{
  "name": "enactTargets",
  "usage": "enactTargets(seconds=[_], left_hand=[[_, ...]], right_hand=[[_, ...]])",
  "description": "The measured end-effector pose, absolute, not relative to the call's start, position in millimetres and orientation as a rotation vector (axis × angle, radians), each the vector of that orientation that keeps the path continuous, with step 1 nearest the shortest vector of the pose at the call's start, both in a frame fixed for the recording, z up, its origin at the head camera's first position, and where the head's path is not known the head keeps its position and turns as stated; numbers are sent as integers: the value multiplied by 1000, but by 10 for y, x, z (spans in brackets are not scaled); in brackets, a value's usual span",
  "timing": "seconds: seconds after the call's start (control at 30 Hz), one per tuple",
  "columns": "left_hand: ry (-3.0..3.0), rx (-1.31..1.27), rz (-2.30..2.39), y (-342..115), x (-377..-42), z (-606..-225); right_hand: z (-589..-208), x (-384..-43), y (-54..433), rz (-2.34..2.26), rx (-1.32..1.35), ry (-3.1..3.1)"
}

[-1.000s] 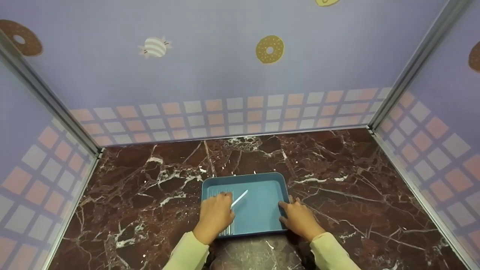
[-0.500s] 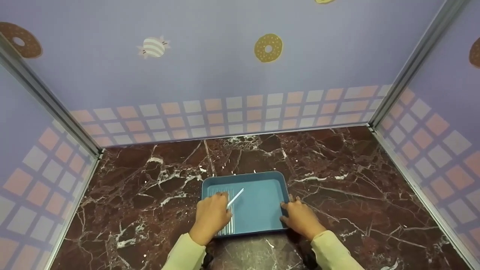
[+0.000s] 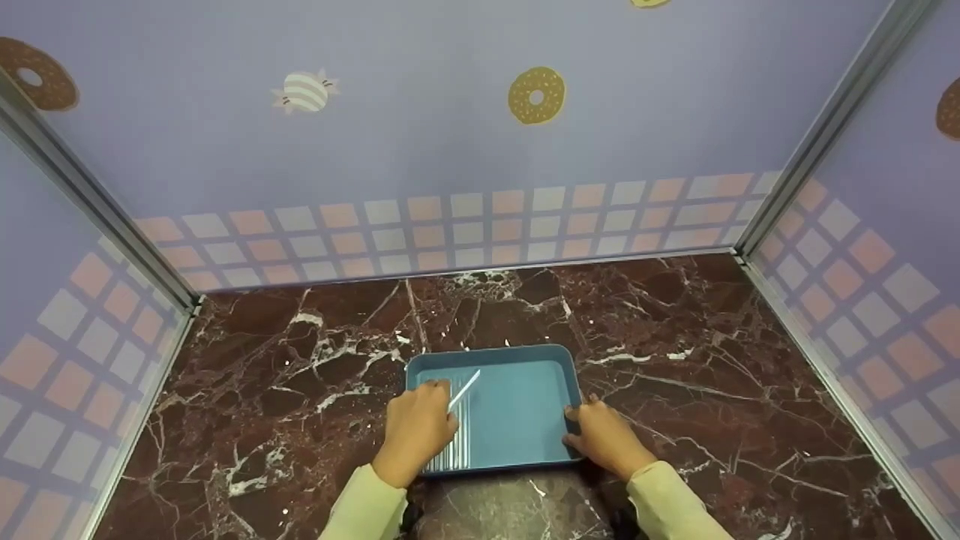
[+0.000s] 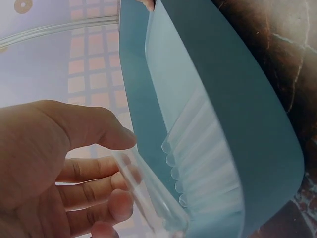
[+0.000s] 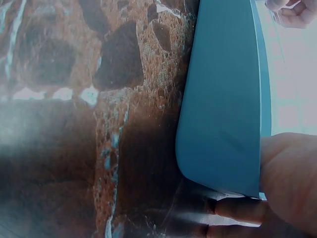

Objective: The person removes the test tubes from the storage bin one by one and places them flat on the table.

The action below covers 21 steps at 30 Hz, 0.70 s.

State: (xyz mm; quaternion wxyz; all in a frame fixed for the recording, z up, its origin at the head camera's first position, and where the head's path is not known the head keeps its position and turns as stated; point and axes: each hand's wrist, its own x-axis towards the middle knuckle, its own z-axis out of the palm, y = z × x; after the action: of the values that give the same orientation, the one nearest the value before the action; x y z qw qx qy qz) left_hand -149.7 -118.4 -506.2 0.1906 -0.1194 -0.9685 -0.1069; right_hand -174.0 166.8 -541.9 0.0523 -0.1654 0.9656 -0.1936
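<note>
A blue rectangular tray [image 3: 517,409] lies on the marble-patterned surface. My left hand [image 3: 420,424], over the tray's left part, pinches a clear test tube [image 3: 465,391] between thumb and fingers. The tube slants up and to the right in the head view. Several more clear test tubes [image 4: 203,153], their rounded ends showing in the left wrist view, lie side by side along the tray's left side. My right hand [image 3: 604,435] holds the tray's right wall, thumb on the inner side and other fingers outside. The far ends of the row are partly hidden by my left hand.
Dark red marble-patterned tabletop [image 3: 712,375] surrounds the tray. A lilac back wall [image 3: 420,135] with printed sweets and checks stands behind it, and side panels [image 3: 885,285] close in the left and right.
My left hand has shifted slightly left with the test tube, uncovering more of the tubes lying in the tray. The right hand keeps its hold on the tray wall.
</note>
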Motion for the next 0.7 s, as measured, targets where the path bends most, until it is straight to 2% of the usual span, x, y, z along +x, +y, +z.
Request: enactTargets(seconds=[0.7], left_hand=[[-2736, -308, -362, -1422, -1513, -5060]], right_hand=[[-5430, -1779, 1651, -651, -590, 2910]])
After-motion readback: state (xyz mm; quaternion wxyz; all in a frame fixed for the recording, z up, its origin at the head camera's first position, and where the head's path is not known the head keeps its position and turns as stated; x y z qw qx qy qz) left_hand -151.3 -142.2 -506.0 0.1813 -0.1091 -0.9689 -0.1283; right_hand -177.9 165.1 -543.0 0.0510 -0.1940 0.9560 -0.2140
